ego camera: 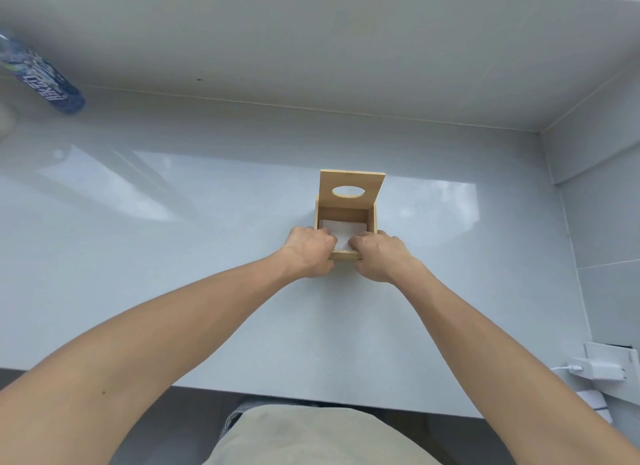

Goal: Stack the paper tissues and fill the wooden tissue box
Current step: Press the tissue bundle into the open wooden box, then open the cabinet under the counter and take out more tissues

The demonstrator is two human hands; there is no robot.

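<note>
A square wooden tissue box [371, 219] stands on the white counter, a little right of centre. Its hinged lid [351, 185], with an oval slot, is tipped up at the far side. White paper tissues [343, 232] lie flat inside the box. My left hand [310, 251] is at the box's near left corner, with its fingers curled over the rim onto the tissues. At the near right corner, my right hand [377, 255] does the same. The fingertips are hidden inside the box, and the near wall shows only between the two hands.
A blue printed bottle [45, 80] lies at the far left by the wall. A white charger with a cable [601, 371] sits at the counter's right edge. Tiled walls close the back and the right side. The counter's front edge [311, 397] runs close to my body.
</note>
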